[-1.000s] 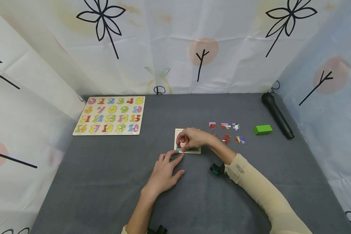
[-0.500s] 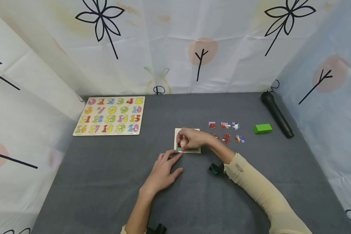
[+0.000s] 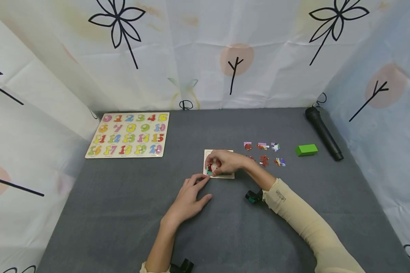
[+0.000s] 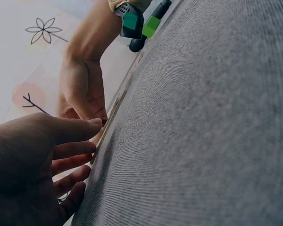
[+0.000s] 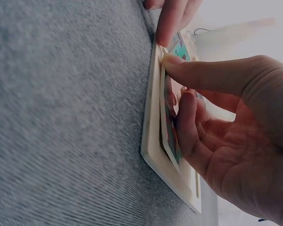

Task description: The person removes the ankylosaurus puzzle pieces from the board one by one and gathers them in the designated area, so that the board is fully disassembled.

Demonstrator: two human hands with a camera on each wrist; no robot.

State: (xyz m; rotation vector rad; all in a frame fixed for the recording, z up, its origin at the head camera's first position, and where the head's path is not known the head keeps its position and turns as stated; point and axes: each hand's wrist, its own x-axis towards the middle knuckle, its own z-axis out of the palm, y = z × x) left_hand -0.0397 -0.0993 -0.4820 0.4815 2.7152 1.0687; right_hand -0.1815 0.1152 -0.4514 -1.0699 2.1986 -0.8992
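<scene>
In the head view a small wooden puzzle tray (image 3: 227,176) lies mid-table, partly under my right hand (image 3: 226,162). That hand pinches a picture puzzle piece (image 5: 166,134) in the tray, thumb at its near edge and curled fingers on its printed face. Seen from the right wrist, the piece sits at a slight tilt, its edge raised above the tray's border (image 5: 150,117). My left hand (image 3: 188,201) lies with fingers extended, fingertips at the tray's near left corner. Much of the picture is hidden behind the right hand.
Several loose puzzle pieces (image 3: 264,160) lie right of the tray, partly behind the right forearm. Further right are a green block (image 3: 306,150) and a black microphone (image 3: 324,134). A number board (image 3: 130,135) lies at the back left. Printed cloth (image 3: 205,49) walls the table.
My left hand has drawn slightly left along the tray's near edge. The right hand stays nearly in place, while the piece's teal part under it looks a little shifted.
</scene>
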